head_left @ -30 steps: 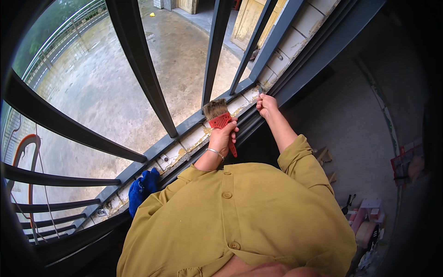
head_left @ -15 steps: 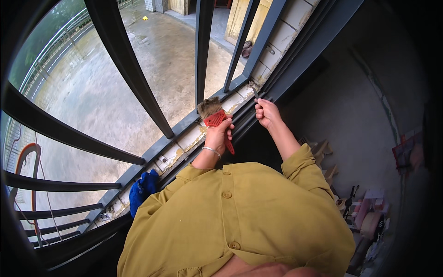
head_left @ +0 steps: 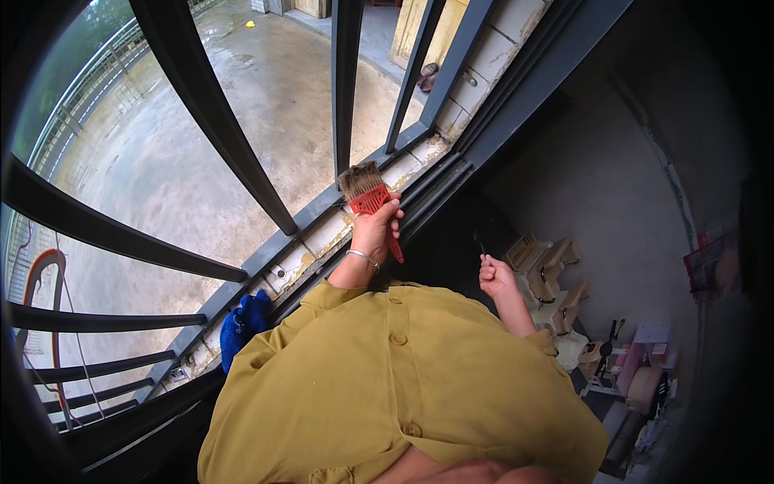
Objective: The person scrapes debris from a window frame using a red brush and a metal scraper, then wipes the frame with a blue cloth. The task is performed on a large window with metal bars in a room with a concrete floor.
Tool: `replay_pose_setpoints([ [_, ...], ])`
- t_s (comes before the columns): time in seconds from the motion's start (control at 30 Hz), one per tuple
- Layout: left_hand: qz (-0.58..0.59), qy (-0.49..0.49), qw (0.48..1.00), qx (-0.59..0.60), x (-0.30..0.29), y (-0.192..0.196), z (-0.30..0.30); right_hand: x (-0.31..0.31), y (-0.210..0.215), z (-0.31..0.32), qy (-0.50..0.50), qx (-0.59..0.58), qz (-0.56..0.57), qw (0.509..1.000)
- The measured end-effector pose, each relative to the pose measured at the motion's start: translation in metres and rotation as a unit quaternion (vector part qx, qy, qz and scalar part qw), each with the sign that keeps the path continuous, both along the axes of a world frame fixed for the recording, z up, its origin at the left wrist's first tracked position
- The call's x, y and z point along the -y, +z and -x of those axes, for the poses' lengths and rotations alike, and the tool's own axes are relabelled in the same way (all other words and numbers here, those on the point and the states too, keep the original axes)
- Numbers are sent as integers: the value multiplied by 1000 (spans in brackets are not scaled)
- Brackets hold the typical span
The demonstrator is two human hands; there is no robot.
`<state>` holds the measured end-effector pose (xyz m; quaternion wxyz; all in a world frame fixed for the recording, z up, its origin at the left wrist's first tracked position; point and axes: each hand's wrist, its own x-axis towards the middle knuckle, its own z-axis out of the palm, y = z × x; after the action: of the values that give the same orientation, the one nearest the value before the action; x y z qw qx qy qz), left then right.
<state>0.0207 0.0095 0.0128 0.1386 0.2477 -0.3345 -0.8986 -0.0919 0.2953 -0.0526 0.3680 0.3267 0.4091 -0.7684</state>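
My left hand (head_left: pixel 370 237) is wrapped around the handle of a red paintbrush (head_left: pixel 369 199) with worn brown bristles. The bristles point up and away, over the window sill (head_left: pixel 325 231) at the foot of the bars. White tile and yellowish, crumbly residue show along that sill. My right hand (head_left: pixel 495 276) is closed on a thin dark tool (head_left: pixel 480 243), held low over the dark space right of the sill. Its exact kind is too faint to tell against the dark background.
Dark metal bars (head_left: pixel 216 113) stand along the sill, with a concrete yard (head_left: pixel 266 81) beyond. A blue cloth (head_left: pixel 244 319) lies on the sill at left. Beige plastic chairs (head_left: pixel 544 266) and mixed household items are below right.
My right hand has drawn back with the thin tool, from the sill's far corner down and to the right. The left hand with the paintbrush has barely moved.
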Motion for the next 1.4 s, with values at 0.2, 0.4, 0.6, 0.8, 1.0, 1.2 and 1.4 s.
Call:
replay_pose_setpoints([
  [0.2, 7, 9, 1000, -16, 3, 1, -1, 72, 87, -3, 76, -245, -12, 967],
  [0.4, 4, 16, 1000, -11, 2, 3, 0, 149, 107, 32, 164, -284, -46, 943],
  [0.6, -11, 22, 1000, -16, 2, 3, 0, 205, 92, 83, 166, -218, -94, 957],
  [0.8, -18, 24, 999, -17, 2, 1, 0, 221, 74, 102, 138, -184, -119, 966],
  [1.0, -19, 22, 999, -16, 3, 4, -1, 233, 31, 139, 116, -188, -116, 968],
  [1.2, -24, 27, 999, -11, 7, 1, -3, 247, 32, 130, 115, -209, -135, 962],
  [1.4, -20, 21, 999, -18, 4, 2, 0, 240, 41, 122, 95, -231, -165, 954],
])
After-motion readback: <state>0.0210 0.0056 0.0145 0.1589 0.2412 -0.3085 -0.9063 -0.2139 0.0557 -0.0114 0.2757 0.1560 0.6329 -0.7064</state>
